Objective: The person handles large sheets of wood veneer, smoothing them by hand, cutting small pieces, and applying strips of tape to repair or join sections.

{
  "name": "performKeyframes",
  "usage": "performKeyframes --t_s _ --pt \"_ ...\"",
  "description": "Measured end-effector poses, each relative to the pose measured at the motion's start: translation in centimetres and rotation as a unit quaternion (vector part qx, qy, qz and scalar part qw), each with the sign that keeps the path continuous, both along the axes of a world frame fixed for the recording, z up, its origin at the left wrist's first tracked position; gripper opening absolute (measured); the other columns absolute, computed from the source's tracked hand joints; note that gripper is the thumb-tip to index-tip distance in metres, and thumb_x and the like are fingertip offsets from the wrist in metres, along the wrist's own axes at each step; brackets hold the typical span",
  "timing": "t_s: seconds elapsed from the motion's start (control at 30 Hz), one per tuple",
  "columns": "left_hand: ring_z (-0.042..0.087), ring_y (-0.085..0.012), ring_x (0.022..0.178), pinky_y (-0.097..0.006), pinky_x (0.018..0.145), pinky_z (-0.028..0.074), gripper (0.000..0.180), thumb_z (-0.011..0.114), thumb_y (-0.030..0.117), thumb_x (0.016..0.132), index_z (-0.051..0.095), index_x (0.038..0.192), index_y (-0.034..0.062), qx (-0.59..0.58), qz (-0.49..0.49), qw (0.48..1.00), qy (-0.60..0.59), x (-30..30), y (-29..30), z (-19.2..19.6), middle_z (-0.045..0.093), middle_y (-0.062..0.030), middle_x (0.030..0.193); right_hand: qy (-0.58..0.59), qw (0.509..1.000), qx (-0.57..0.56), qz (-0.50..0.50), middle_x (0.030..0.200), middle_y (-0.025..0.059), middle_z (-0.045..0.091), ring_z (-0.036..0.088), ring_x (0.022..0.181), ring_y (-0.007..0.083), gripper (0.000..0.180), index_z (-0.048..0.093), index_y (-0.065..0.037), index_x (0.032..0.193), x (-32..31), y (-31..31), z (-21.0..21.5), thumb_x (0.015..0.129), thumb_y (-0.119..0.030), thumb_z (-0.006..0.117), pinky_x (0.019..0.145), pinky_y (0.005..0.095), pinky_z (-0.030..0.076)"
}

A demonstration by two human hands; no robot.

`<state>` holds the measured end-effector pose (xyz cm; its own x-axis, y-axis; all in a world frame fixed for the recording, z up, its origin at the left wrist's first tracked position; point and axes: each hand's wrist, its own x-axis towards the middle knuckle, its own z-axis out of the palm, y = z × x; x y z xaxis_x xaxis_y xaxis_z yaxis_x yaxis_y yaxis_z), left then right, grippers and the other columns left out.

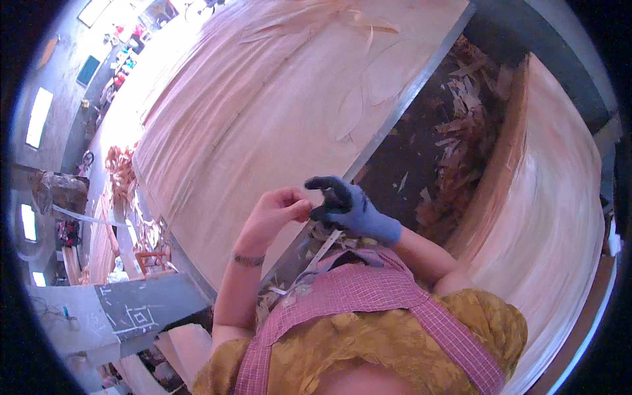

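1. The bare left hand [280,214] is held with thumb and fingers drawn together; whether anything is pinched there cannot be told.
2. The right hand [349,207] is covered by a knitted blue-grey glove [382,225] with black-coated fingers; its forefinger and thumb are parted in a C shape, close beside the left fingertips.
3. The broad veneer sheet [263,145], thin, pale and pinkish, is spread just beyond the hands; its surface is rippled with long creases, and its right side is bordered by a straight metal edge [388,122].
4. Torn, curled brown scraps [464,99] are strewn over the dark floor [401,151] at the right, beside a tall, curved veneer stack [553,178] with a layered side.
5. A pink checked apron [349,283] is worn over a mottled mustard shirt [467,322].
6. White lines, including a square, are marked on a grey panel [138,313] at lower left; any lettering is too blurred to be read.
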<state>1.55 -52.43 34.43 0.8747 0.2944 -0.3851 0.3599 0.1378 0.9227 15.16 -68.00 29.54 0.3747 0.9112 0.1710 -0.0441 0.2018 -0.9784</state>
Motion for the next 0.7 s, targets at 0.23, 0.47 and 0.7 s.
performKeyframes --t_s 0.23,0.47,0.7 --pt "0.062 -0.0145 0.073 -0.030 0.066 0.048 0.032 0.069 0.032 0.087 0.068 0.089 0.0003 0.221 0.117 0.964 0.086 13.8 5.4 -15.8 0.067 -0.0065 0.077 0.122 0.961 -0.247 -0.030 0.097 0.0001 0.070 0.061 0.084 0.0086 0.029 0.066 0.000 0.118 13.8 -2.5 -14.5 0.092 -0.013 0.066 0.078 0.0258 0.051" --pt "0.066 -0.0298 0.086 -0.043 0.076 0.049 0.029 0.068 0.036 0.084 0.069 0.086 0.0072 0.368 0.156 0.891 0.215 22.8 8.4 -23.3 0.069 -0.0117 0.090 0.038 0.963 -0.263 -0.034 0.085 0.0027 0.071 0.062 0.074 0.0096 0.019 0.072 -0.002 0.105 25.6 2.2 -21.6 0.089 -0.011 0.067 0.067 0.0272 0.051" --pt "0.061 -0.0297 0.095 -0.046 0.082 0.044 0.023 0.070 0.032 0.083 0.066 0.088 0.0099 0.421 0.146 0.858 0.255 24.2 7.7 -24.2 0.063 -0.0110 0.095 0.067 0.919 -0.387 0.020 0.072 0.0043 0.069 0.061 0.055 0.0081 0.018 0.071 -0.004 0.101 29.3 4.6 -22.4 0.092 -0.019 0.066 0.048 0.0220 0.046"
